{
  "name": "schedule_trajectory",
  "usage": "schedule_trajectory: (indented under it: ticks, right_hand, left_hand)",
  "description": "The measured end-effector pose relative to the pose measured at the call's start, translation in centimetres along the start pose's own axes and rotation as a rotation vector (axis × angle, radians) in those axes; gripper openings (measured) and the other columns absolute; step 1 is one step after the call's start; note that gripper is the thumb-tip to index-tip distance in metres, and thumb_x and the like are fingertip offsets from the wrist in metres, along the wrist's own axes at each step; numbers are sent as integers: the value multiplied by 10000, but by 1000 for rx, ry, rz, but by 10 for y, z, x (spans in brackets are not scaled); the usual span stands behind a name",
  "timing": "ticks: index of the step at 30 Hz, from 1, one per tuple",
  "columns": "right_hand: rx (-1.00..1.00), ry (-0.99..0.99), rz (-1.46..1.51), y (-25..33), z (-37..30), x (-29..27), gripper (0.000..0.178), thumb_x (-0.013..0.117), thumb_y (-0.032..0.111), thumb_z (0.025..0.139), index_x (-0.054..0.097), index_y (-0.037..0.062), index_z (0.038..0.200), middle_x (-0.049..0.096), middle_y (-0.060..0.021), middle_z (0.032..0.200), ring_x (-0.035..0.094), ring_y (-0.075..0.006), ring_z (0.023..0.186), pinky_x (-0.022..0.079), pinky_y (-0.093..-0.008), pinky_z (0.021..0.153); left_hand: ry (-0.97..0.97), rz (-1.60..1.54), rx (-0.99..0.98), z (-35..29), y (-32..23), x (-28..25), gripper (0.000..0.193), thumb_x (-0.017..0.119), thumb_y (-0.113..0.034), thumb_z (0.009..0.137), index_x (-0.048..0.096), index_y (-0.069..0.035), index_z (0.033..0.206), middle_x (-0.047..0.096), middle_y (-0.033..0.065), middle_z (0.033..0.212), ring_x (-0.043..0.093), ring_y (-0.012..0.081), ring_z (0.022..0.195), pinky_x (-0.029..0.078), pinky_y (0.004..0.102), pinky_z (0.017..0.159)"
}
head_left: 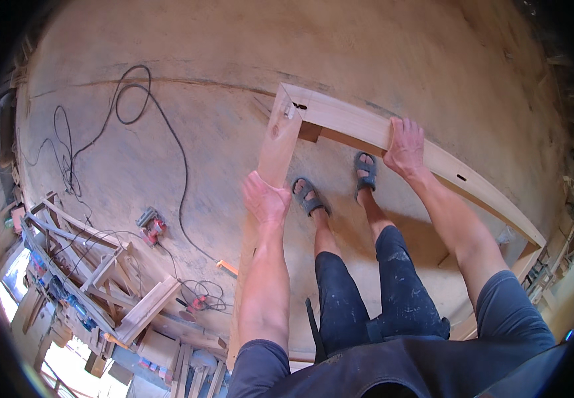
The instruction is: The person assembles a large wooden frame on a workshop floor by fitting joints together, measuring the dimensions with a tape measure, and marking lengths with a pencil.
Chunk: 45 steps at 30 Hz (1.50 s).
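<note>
I stand inside a large pale wooden frame [346, 118], my sandalled feet between its boards. At the far left corner two boards meet along a slanted joint, with dark slots cut near it and another slot farther along the far board. My left hand [267, 198] is wrapped round the left board [278, 142], a little nearer me than that corner. My right hand [406, 146] is closed over the far board, right of the corner. The undersides of the boards and most of my fingertips are hidden. The near side of the frame is mostly behind my body.
A red and grey power tool [152, 227] lies on the floor [221, 40] at left. Near it are a looping black cable [179, 142], an orange-ended item [227, 266] and a smaller red tool [197, 304]. A wooden rack [95, 265] and stacked timber crowd the lower left.
</note>
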State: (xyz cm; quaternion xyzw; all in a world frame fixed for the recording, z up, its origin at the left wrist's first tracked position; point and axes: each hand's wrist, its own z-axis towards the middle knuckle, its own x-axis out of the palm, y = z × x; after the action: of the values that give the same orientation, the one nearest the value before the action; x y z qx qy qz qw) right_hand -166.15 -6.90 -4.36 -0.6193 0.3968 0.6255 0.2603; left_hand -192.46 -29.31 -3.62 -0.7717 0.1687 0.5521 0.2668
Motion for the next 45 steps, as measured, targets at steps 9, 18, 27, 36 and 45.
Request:
schedule_trajectory:
  ticks: [9, 18, 27, 36, 45]
  right_hand:
    - [21, 25, 8, 12, 0, -11, 709, 742, 59, 583, 499, 44, 1249, 542, -168, 1065, 532, -369, 1011, 409, -462, 860]
    - [-135, 33, 50, 28, 20, -13, 892, 860, 217, 548, 451, 7, 1312, 540, -176, 1082, 534, -360, 1040, 421, -480, 926]
    - [-136, 64, 31, 60, 53, 4, 607, 676, 73, 554, 512, 20, 1137, 533, -177, 991, 537, -373, 931, 435, -448, 822]
    - [-175, -24, 64, 68, 55, 6, 674, 724, 76, 550, 514, 20, 1188, 552, -174, 991, 560, -379, 930, 434, -454, 800]
    - [-159, 5, 60, 61, 54, 6, 753, 850, 202, 551, 510, 20, 1198, 556, -173, 994, 568, -379, 943, 440, -459, 824]
  left_hand:
    - [38, -10, -38, 0, 2, -1, 700, 898, -293, 651, 511, -26, 1169, 618, 202, 1118, 577, 417, 1119, 492, 521, 935]
    - [-32, -1, -46, -3, -5, 2, 730, 896, -284, 633, 505, -23, 1191, 616, 190, 1113, 584, 403, 1077, 490, 491, 931]
    - [-31, -9, -32, 0, -1, 5, 848, 947, -393, 575, 533, -20, 1214, 600, 136, 1077, 591, 354, 976, 476, 475, 820]
    - [-44, 8, -9, 1, 8, 8, 748, 913, -349, 630, 521, -17, 1173, 592, 159, 1027, 587, 375, 959, 476, 489, 820]
    - [-40, -35, -21, 4, 1, 6, 759, 915, -353, 640, 520, -9, 1189, 606, 169, 1076, 592, 382, 1002, 478, 488, 860]
